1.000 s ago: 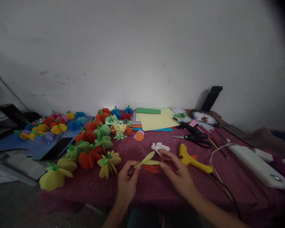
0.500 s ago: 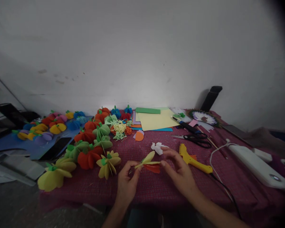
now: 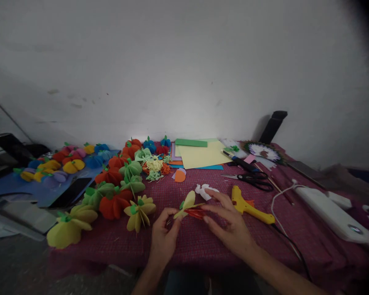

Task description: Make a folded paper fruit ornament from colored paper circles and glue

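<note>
In the left hand (image 3: 164,237), rounded yellow petals (image 3: 189,200), apparently of paper, splay.

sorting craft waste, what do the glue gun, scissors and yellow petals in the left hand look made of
Glue gun: likely plastic, smooth solid-yellow body. Scissors: dark handles, probably plastic; pale greyish blades, apparently metal. Yellow petals in the left hand: matte, thin-edged, likely paper or card.

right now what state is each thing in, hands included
left hand: pinching yellow petals
right hand: at red petals, grip unclear
glue gun: lying on its side
scissors: lying flat, blades apparently closed
tissue: crumpled
coloured sheets: stacked, overlapping
phone: lying flat, screen dark
paper pumpkins: assembled, fanned out
green strip: lying across the sheets
</note>
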Tool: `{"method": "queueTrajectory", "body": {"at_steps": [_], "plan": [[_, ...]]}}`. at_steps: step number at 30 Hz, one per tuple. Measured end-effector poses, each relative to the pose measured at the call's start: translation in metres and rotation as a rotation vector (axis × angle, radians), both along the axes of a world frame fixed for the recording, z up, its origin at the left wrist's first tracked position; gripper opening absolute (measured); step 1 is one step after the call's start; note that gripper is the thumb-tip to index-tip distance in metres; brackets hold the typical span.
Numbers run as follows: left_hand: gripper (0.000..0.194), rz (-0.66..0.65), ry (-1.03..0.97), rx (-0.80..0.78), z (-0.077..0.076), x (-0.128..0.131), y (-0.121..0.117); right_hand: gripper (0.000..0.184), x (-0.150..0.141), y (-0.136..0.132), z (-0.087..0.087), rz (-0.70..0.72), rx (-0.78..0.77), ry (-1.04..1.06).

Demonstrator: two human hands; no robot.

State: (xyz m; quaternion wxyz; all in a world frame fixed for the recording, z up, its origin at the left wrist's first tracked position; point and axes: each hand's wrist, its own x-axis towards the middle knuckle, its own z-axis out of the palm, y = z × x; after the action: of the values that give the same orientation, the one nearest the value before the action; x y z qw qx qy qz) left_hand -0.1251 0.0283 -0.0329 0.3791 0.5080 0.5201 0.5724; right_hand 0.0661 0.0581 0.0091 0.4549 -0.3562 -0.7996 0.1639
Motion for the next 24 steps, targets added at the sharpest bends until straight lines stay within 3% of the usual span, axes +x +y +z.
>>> {"method": "queueTrajectory", "body": {"at_steps": [13, 17, 24], "plan": [[0.011, -0.002, 0.076, 0.016, 0.001, 0.000, -0.002, 0.040, 0.008, 0.010, -0.009, 0.258, -0.387, 0.163], [0.009, 0.019, 0.098, 0.025, 0.001, 0.000, -0.001, 0.033, 0.009, 0.014, -0.008, 0.289, -0.419, 0.173], [0.008, 0.024, 0.122, 0.055, 0.000, 0.001, -0.001, 0.047, 0.009, 0.014, -0.007, 0.309, -0.422, 0.110]]}}
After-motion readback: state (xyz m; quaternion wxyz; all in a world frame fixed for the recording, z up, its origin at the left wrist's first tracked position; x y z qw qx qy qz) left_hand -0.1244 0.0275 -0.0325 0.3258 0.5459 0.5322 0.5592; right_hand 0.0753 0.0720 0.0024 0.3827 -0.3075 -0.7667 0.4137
